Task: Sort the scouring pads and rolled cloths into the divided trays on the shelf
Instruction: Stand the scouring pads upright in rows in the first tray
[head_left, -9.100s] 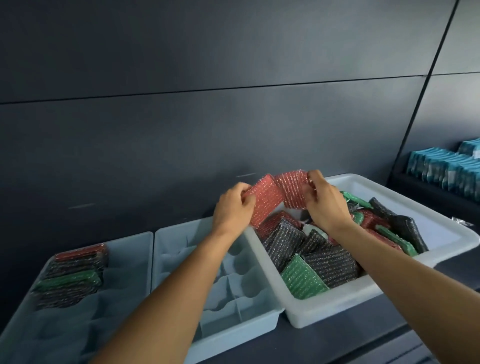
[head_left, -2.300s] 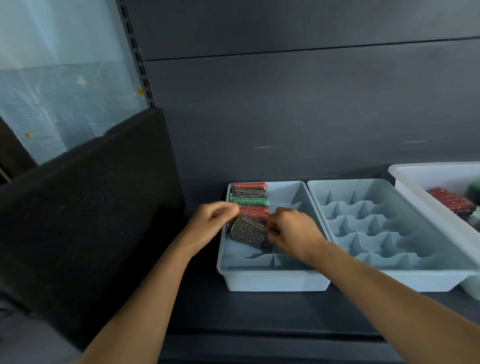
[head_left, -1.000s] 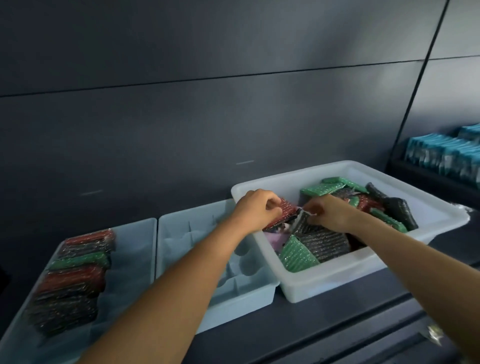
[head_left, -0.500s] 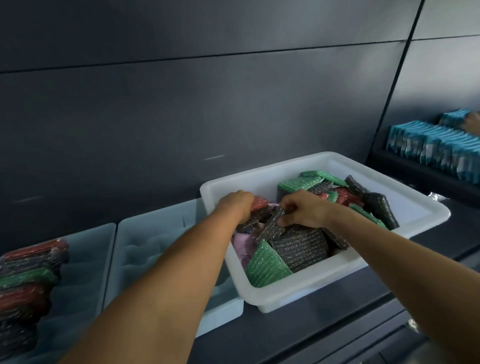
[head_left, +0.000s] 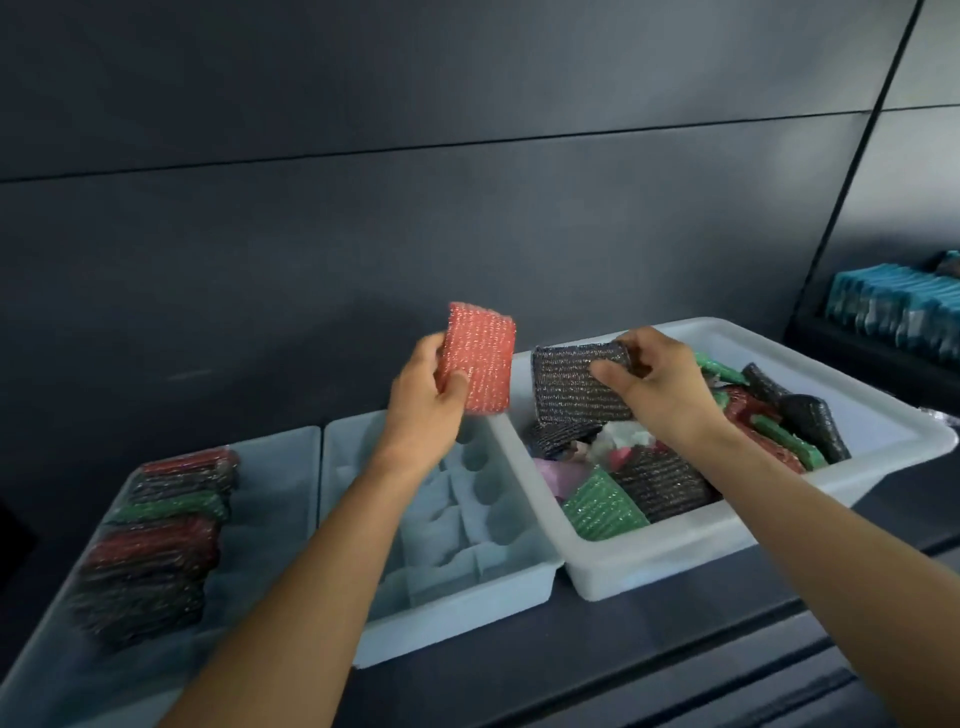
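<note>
**Both grips come up from the bin, one pad each**

Half a second ago both of your hands were down among the loose pads; now they are lifted clear. Your left grip (head_left: 423, 400) pinches a red glittery mesh scouring pad (head_left: 478, 358) by its lower edge. It holds the pad upright over the back of the unfilled pale-blue divided tray (head_left: 452, 613). Your right grip (head_left: 660, 384) clasps a black mesh scouring pad (head_left: 571, 395) by its upper corner, above the white plastic bin (head_left: 727, 551). Green, red and black pads lie heaped there on a pale pink cloth (head_left: 556, 473).

Holding each pad by an edge keeps its flat face free, probably so you can slot it in edgewise. The pads likely belong in the far-left pale-blue tray (head_left: 291, 467), where a row of sorted pads (head_left: 156, 540) already stands on edge. All three containers sit side by side on the dark shelf (head_left: 571, 670).
</note>
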